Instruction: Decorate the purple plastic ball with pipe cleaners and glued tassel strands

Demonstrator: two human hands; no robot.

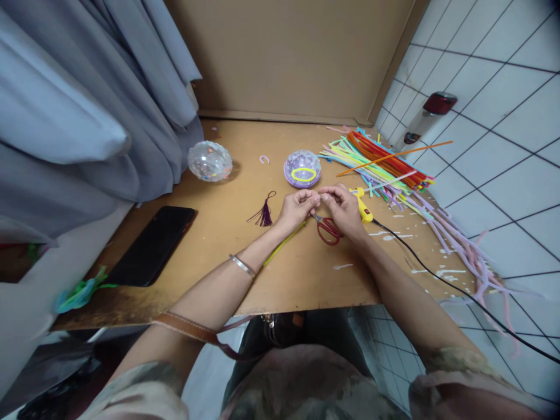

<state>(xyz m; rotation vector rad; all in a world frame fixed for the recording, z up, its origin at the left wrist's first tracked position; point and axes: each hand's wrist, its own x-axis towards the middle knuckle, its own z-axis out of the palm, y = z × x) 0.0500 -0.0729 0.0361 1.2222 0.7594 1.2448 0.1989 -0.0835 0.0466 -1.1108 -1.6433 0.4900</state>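
Note:
Fingertips pinched, my left hand point(300, 208) meets my right hand point(343, 210) over the middle of the table. Between them is something tiny that I cannot make out. A yellow pipe cleaner point(284, 244) lies along my left forearm, partly hidden by it. Below my hands rest red-handled scissors point(328, 231), the blades partly covered. Just beyond my fingers sits a clear ball with lilac trim point(303, 158), a yellow ring point(303, 174) on its near side. Beside my right hand lies a yellow glue gun point(364, 210), partly hidden. A dark purple tassel point(265, 214) lies left of my left hand.
A clear decorated ball point(210, 161) and a small pink curved piece point(265, 158) lie farther back. Bundled pipe cleaners point(376, 157) and a bottle point(422, 119) stand by the tiled wall. A black phone point(153, 245) lies left. The glue gun's cord point(437, 277) runs right.

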